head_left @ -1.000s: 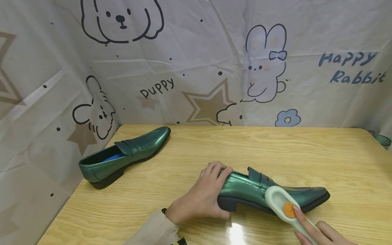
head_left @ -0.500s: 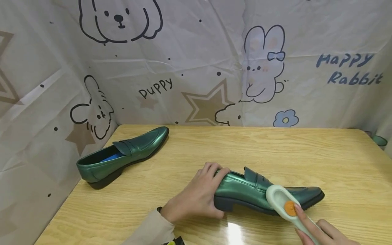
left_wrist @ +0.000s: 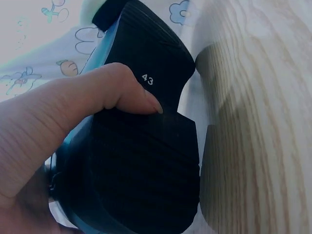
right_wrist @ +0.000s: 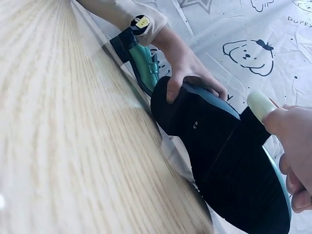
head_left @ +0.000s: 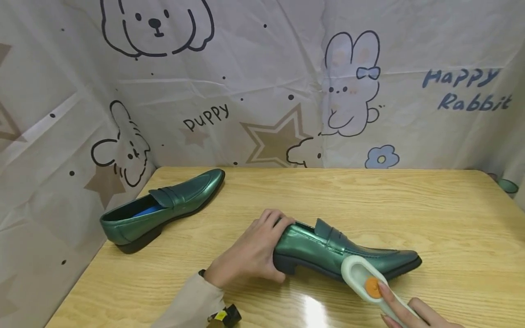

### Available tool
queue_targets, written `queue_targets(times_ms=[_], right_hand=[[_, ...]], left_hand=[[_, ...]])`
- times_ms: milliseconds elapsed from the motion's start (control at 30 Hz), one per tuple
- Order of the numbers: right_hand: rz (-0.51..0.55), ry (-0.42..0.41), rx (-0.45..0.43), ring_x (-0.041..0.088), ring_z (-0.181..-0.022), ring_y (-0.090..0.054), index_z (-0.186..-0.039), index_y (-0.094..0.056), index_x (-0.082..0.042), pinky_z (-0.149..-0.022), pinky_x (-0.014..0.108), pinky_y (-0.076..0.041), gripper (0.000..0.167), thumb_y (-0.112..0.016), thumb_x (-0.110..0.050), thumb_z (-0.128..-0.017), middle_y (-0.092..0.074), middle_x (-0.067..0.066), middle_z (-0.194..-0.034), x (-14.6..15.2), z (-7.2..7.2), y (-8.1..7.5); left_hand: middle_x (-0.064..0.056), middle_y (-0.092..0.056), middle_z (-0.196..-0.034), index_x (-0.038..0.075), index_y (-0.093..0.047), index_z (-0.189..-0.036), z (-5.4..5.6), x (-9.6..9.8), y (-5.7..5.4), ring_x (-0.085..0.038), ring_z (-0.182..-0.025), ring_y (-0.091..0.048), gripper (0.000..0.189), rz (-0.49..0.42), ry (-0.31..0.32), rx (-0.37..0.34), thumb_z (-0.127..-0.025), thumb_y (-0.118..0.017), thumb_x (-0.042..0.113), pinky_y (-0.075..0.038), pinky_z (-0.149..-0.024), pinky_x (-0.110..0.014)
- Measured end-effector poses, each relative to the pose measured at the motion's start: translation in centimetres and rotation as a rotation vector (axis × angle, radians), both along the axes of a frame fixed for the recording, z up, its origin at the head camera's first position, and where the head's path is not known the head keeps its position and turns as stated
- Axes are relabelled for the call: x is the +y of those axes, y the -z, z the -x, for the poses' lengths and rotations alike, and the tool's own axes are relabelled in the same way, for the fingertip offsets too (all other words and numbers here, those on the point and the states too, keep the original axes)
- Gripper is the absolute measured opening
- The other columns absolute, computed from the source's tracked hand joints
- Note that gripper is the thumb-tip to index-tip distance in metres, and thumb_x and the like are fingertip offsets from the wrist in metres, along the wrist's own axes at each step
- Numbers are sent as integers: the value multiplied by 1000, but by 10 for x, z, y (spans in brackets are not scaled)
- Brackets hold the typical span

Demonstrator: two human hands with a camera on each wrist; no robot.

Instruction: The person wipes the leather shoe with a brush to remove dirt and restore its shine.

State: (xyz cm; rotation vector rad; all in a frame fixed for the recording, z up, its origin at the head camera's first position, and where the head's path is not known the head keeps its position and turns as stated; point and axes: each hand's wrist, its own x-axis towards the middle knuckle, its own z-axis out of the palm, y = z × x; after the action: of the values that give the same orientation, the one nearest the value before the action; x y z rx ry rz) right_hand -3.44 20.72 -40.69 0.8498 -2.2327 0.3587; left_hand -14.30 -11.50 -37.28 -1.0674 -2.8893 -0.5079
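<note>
Loafer (head_left: 311, 248), glossy green with a black sole, has left fingers (head_left: 282, 225) gripping its heel, right fingers (head_left: 393, 300) curled round a pale brush (head_left: 348, 271).

A: What does the head view hide from you?
B: Underside of the brush (head_left: 361, 273); your right hand (head_left: 422, 314) runs off the lower edge.
A: The held shoe (head_left: 311, 250)?
B: Back partly covered by your left hand (head_left: 256, 248). Green object (head_left: 508, 186), far right: unidentifiable.
</note>
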Motion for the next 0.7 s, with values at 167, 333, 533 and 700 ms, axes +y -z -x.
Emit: queue_targets(times_ms=[167,333,533,700], right_hand=[[74,146,-107,-6,-56,-19,-127,-66,-16,-43,6,-13,54,-37,-53,-100,-33,-20,-65,0,-4,-3],[132,252,-208,-7,-53,-22,-133,-60,-16,-41,6,-16,51,-48,-50,-97,-37,-19,-63,2,-9,-4],[62,114,-98,-7,-57,-18,-127,-66,-16,-45,6,-12,55,-35,-53,-100,-34,-21,-64,0,-4,-2],[147,273,-231,-7,-53,-23,-133,-60,-16,-40,7,-18,45,-59,-39,-94,-41,-16,-61,2,-9,-4]], left_hand=[[-2,-44,-122,14,-40,-138,4,-4,0,-18,-113,-39,100,-28,18,8,-53,-86,42,-43,-93,-38],[-2,-44,-121,13,-38,-136,5,-5,1,-18,-112,-39,99,-13,30,27,-54,-85,43,-44,-91,-37],[-3,-41,-124,14,-34,-138,4,-2,-1,-20,-117,-36,101,47,47,5,-55,-85,43,-43,-91,-39],[-3,-40,-125,15,-33,-138,3,-3,0,-20,-118,-35,101,39,46,-12,-56,-85,43,-42,-92,-40]])
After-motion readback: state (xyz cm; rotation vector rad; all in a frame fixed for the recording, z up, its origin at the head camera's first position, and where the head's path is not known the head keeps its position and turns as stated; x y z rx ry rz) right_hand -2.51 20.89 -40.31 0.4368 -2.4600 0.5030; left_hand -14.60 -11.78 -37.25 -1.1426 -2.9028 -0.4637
